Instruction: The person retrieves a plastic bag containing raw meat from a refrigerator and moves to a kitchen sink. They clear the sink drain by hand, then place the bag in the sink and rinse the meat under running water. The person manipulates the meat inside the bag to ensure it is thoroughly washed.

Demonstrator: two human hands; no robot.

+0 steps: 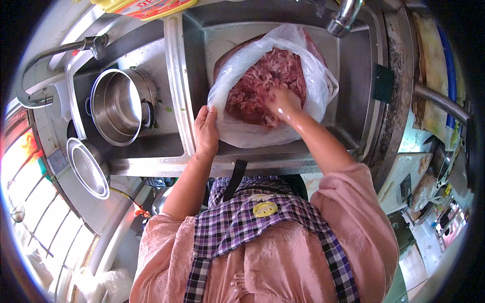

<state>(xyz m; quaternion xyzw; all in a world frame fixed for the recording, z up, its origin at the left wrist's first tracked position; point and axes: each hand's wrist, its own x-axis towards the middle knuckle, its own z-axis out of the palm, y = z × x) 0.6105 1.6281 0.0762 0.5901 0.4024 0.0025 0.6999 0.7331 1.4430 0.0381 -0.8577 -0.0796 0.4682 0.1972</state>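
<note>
Raw sliced red meat [250,89] fills an open translucent plastic bag [246,137] in the right basin of a stainless steel sink [350,79]. My left hand [206,130] grips the bag's left edge between thumb and fingers, beside the basin divider. Inside the bag, my right hand [283,102] is pressed into the meat; its fingertips are hidden there, and whether they are closed on any meat does not show. Below the bag, part of a reddish container or more meat is covered from view; which one cannot be told.
A two-handled steel pot [115,108] stands in the left basin, a metal bowl [89,168] at its lower left. A faucet [343,19] overhangs the right basin's top. A dark green scouring pad [382,83] lies on the right rim. A yellow container [144,7] sits behind the sink.
</note>
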